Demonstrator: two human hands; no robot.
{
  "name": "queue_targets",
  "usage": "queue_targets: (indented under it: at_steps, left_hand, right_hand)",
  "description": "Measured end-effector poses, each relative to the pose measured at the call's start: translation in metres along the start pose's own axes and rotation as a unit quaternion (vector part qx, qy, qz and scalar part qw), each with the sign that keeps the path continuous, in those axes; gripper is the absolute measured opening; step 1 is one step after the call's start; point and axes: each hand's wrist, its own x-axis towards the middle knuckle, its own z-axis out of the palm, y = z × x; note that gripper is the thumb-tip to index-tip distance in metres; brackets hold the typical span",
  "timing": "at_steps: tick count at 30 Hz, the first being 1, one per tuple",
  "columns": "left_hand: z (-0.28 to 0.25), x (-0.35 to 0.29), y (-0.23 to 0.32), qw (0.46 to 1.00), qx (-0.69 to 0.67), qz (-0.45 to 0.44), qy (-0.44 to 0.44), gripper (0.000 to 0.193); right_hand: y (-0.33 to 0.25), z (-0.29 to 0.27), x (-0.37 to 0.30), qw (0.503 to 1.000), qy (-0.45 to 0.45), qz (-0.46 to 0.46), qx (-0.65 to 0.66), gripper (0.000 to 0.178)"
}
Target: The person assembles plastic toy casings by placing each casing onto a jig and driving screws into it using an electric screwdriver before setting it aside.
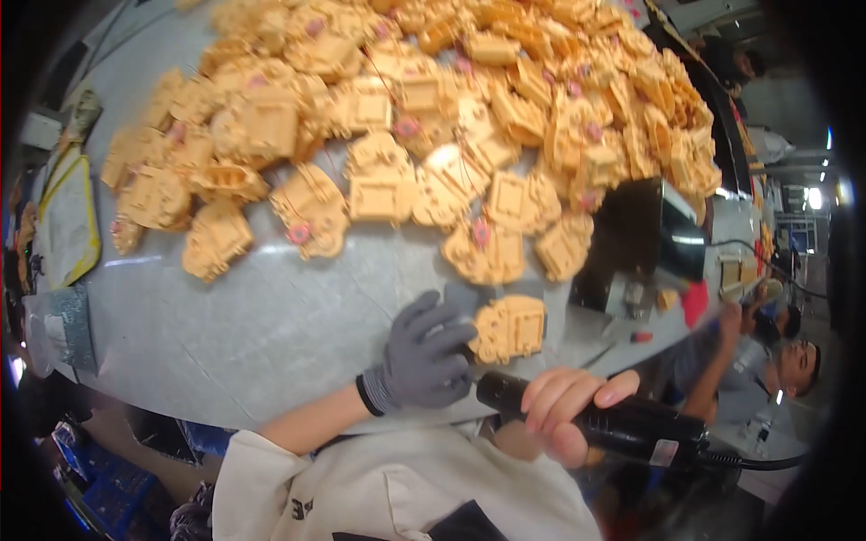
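My left hand (424,352), in a grey knit glove, bends its fingers against the left edge of a light-orange plastic housing (511,328), steadying it on the table. The housing has a raised rectangular frame on its right part. A dark flat block (467,296) shows just behind it. My bare right hand (570,410) is wrapped round a black corded electric screwdriver (631,433), held nearly level below the housing. Its front end points left, close to the gloved fingers; the bit cannot be made out.
A big heap of similar orange housings (383,185), some with pink-red round parts and thin wires, covers the far side of the grey table (225,352). A black box (622,239) stands at the right. The screwdriver's cord (767,463) runs right. Another person (767,370) sits at far right.
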Motion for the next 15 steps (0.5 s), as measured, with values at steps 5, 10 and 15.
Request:
queue_targets:
  at_steps: [5,10,15]
  left_hand:
    - [-0.010,0.001,0.003,1.000,-0.002,0.006,-0.005,0.027]
    - [-0.008,0.000,0.005,1.000,0.003,0.013,-0.009,0.026]
    - [-0.010,0.004,0.009,1.000,-0.005,0.006,-0.020,0.026]
  right_hand:
    - [-0.003,0.020,0.002,0.996,0.077,-0.030,-0.017,0.043]
    - [-0.007,0.012,0.004,1.000,-0.013,-0.024,-0.007,0.043]
    - [-0.008,0.015,0.006,0.997,-0.062,-0.017,-0.052,0.045]
